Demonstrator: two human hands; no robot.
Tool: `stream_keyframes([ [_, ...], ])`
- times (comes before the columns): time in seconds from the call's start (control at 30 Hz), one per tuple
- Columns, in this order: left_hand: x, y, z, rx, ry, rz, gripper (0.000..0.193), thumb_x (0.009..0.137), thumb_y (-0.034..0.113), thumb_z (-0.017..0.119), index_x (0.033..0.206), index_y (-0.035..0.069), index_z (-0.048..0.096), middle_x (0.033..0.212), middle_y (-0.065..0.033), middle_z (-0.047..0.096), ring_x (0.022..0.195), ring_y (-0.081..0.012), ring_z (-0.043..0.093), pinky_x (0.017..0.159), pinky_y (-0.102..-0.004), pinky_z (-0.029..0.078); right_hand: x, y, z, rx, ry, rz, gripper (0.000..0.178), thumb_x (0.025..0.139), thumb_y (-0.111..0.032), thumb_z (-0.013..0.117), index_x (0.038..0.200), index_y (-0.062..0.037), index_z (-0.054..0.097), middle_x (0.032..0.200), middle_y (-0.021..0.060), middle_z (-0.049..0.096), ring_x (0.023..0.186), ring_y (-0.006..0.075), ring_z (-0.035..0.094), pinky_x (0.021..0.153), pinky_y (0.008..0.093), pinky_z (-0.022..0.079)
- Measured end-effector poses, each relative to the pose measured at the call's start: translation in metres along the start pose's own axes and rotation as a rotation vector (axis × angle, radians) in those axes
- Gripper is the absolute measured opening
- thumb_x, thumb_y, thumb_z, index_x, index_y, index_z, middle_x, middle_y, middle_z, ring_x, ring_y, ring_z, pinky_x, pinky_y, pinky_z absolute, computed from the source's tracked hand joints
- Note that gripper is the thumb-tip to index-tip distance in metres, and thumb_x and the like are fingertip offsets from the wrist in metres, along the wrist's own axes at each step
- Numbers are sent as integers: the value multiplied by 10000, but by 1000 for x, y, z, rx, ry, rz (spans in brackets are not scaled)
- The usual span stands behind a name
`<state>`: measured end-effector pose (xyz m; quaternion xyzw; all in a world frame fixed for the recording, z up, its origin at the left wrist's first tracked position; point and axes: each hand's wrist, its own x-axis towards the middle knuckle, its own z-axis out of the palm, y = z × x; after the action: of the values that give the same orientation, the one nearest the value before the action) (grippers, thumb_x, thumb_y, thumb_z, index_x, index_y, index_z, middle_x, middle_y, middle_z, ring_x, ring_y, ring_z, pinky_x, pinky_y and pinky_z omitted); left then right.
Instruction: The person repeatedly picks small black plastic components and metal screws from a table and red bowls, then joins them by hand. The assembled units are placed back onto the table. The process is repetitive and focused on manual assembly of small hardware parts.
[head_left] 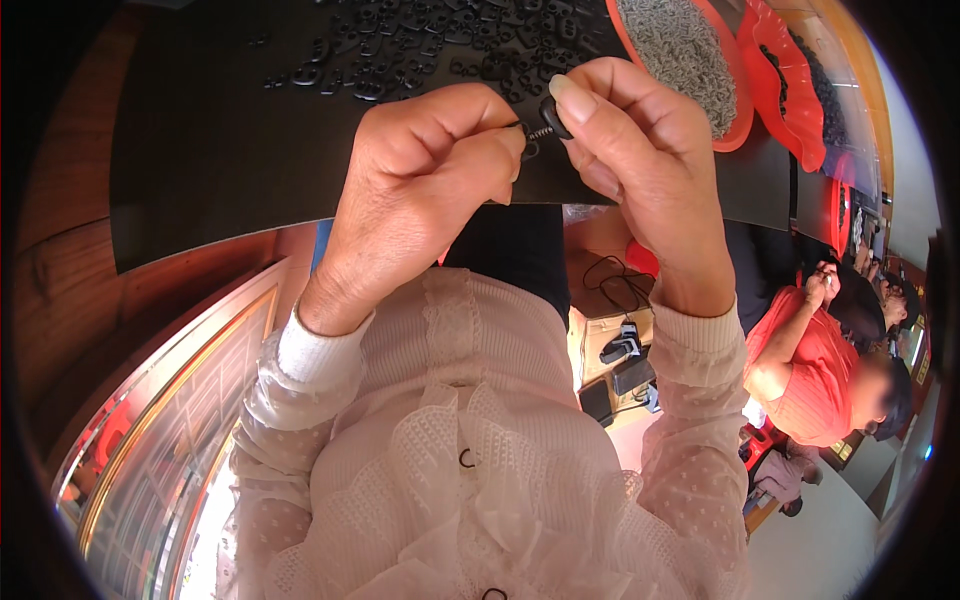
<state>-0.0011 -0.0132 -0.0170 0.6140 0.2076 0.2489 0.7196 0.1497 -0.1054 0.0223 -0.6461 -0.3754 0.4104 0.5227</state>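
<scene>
Above the near edge of the dark table, my two hands meet almost fingertip to fingertip. My left hand (425, 170) is closed, pinching a small black plastic piece (524, 129) between thumb and forefinger; most of it is hidden. Between the hands a small metal spring (541, 132) shows, bridging the two black parts. My right hand (640, 150) grips a rounded black plastic part (554, 117), like half of a cord lock, with the thumb on top. Beyond the hands lie many loose black plastic pieces (370, 45), some with two holes.
A red bowl (742, 125) full of small metal springs stands right of my right hand. Next to it is a red scalloped dish (790, 100) with black pieces. The dark table mat (220, 150) ends just before my body. Another person in a red shirt (800, 370) sits at the right.
</scene>
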Motion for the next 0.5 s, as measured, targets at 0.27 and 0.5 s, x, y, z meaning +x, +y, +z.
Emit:
stream_keyframes([
  [0.27,0,2,2,-2,5,-16,142,868,51,508,772,2,600,648,-20,589,498,-23,375,459,-201,280,-1,1,3,0,13,-4,196,893,-183,652,804,-14,610,674,-42,545,621,17,468,533,188,348],
  [0.5,1,4,1,-56,-7,-6,125,877,30,551,767,-9,594,677,-20,579,620,-65,548,554,-215,426,0,4,5,6,49,-32,212,892,-195,658,799,-13,602,665,-40,540,614,20,471,529,191,351],
])
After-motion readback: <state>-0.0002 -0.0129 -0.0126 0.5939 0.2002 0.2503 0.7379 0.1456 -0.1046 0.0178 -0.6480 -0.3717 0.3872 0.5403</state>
